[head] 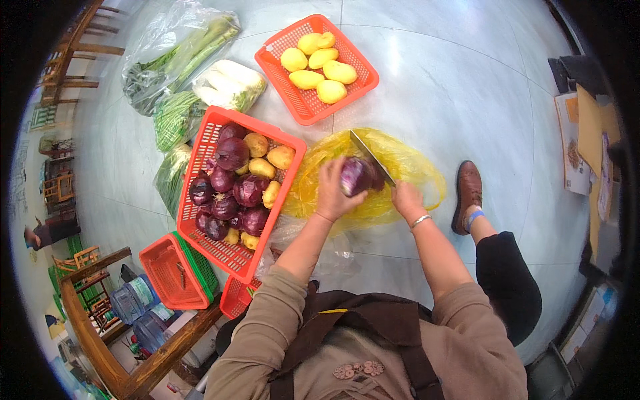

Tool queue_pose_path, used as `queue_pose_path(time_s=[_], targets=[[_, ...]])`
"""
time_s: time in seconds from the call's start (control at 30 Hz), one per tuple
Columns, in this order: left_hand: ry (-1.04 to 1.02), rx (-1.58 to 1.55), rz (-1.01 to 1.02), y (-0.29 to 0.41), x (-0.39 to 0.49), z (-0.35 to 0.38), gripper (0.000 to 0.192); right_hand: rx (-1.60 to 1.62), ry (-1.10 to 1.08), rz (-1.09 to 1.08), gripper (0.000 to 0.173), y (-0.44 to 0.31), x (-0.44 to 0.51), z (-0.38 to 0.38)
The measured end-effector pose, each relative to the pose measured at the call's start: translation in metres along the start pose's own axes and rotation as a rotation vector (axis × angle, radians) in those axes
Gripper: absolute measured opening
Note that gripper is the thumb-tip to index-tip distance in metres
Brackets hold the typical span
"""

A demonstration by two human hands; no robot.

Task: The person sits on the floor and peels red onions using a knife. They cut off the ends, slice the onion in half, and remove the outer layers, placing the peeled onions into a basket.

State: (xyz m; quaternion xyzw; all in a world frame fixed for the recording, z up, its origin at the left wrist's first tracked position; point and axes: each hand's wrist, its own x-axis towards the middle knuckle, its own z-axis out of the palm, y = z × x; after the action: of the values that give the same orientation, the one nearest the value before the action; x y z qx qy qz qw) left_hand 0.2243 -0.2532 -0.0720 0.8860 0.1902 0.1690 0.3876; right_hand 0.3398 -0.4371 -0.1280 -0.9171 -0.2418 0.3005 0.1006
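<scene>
My left hand (334, 189) grips a purple onion (355, 176) above a yellow plastic bag (310, 195) spread on the floor. In my right hand (408, 200) is the handle of a knife with a broad metal blade (371, 156). The blade slants across the onion's far right side; whether it cuts into the skin I cannot tell. To the left, a red plastic basket (291, 165) holds several purple onions (232, 153) and unpeeled potatoes (281, 157). Farther off, a second red basket (367, 60) contains several peeled potatoes (340, 72).
Bagged leafy greens (175, 60), bagged white radishes (227, 82) and green beans (172, 117) lie at the upper left. Nested baskets (165, 270) stand near large water bottles (132, 300) and a wooden frame (165, 350). My brown shoe (468, 192) is right of the bag.
</scene>
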Motion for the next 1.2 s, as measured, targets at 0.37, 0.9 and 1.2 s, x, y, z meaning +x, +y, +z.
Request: queue_pose_path(time_s=[0.37,0.9,1.2], targets=[[-0.252,0.231,-0.224,-0.003,-0.058,0.010,0.095,0.207,0.016,-0.098,0.022,-0.007,-0.018,-0.034],[-0.559,0.359,-0.842,0.006,-0.038,-0.007,0.114,0.329,-0.183,-0.255,0.022,-0.011,-0.032,-0.017],[-0.510,0.322,-0.835,0.008,-0.034,-0.004,0.112,0.217,-0.059,-0.242,0.020,-0.033,-0.045,-0.027]])
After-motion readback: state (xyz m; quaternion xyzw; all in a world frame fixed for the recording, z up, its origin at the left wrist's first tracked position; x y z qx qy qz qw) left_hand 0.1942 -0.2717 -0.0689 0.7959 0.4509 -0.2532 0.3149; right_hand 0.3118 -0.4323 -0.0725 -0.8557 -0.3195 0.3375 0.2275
